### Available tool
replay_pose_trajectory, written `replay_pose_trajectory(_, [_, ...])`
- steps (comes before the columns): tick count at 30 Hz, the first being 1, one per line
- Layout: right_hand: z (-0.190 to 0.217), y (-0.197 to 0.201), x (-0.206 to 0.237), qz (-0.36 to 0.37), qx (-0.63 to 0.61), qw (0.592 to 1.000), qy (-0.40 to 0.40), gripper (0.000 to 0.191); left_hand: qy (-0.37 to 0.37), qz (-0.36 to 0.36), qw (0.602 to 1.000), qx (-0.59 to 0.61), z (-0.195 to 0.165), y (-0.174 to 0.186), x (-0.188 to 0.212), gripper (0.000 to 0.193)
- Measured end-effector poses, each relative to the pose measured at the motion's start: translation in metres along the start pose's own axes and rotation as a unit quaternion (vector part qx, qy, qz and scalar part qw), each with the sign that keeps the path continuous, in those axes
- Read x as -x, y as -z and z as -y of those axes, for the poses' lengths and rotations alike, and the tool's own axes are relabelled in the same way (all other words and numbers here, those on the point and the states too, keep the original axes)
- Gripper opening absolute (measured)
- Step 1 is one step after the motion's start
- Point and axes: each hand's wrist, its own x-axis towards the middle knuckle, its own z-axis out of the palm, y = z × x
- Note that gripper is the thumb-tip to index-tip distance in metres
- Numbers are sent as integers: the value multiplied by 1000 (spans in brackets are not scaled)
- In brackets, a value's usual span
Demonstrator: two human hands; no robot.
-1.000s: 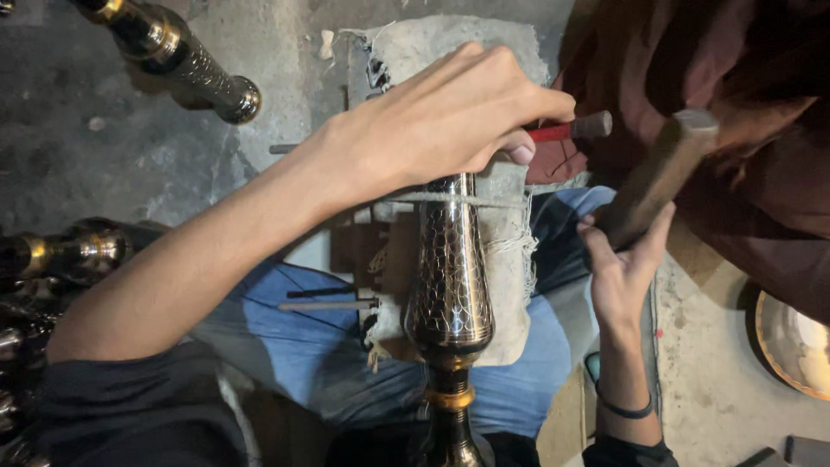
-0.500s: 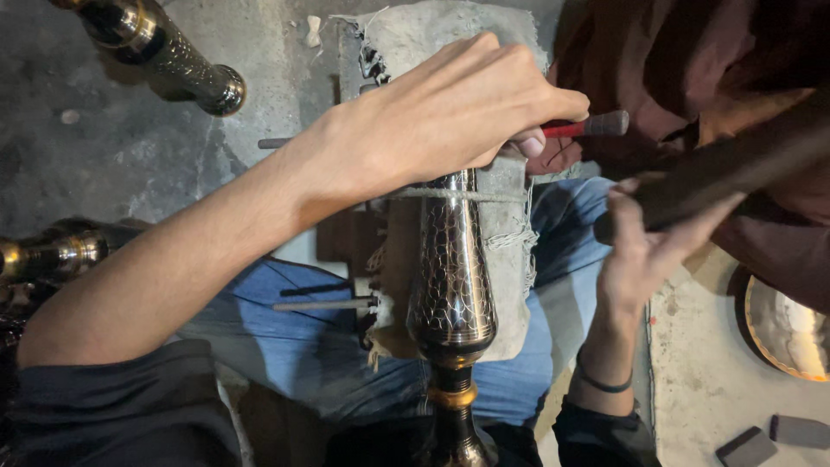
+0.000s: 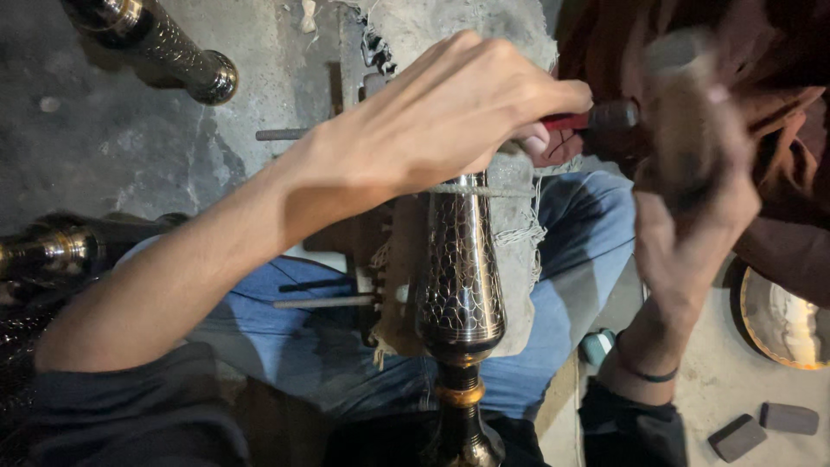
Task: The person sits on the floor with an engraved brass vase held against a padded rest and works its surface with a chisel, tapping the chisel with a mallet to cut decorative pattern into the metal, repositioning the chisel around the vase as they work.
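Note:
A tall dark metal vase point(image 3: 459, 285) with fine engraved scale patterns lies across my lap on a grey cloth pad point(image 3: 519, 216). My left hand point(image 3: 450, 112) is curled over its upper end, gripping a red-handled chisel point(image 3: 596, 117) that points right. My right hand point(image 3: 692, 216) is raised at the right and grips a wooden-handled hammer point(image 3: 683, 112), blurred by motion, close to the chisel's end.
Similar engraved vases lie at top left point(image 3: 164, 47) and left edge point(image 3: 60, 251). Thin metal tools point(image 3: 320, 301) rest on my blue jeans. A brass dish point(image 3: 782, 320) and two small grey blocks point(image 3: 761, 428) sit at right on the concrete floor.
The hammer in my right hand has swung from a low, tilted position up toward the chisel's end. My left hand stays on the chisel and vase.

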Motion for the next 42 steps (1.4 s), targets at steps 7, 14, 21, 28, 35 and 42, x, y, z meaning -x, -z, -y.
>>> replay_pose_trajectory(7, [9,27,-28,33,-16,999,22,70,-78,-151,985,44,8,-17,18,27])
replay_pose_trajectory(14, [30,37,-38,72,97,990,66,66,-54,-159,984,50,10,-22,21,29])
replay_pose_trajectory(21, [17,22,-17,33,75,994,74,82,-72,-118,989,61,7,-11,9,24])
replay_pose_trajectory(28, [4,-21,15,-133,-224,948,-182,88,-56,-38,998,1,1,2,-8,25])
replay_pose_trajectory(35, [-24,-17,32,-24,-142,981,-131,60,-152,-112,981,38,4,14,-6,31])
replay_pose_trajectory(42, [-3,-1,21,-48,-49,995,-70,73,-124,-42,990,51,12,6,-10,22])
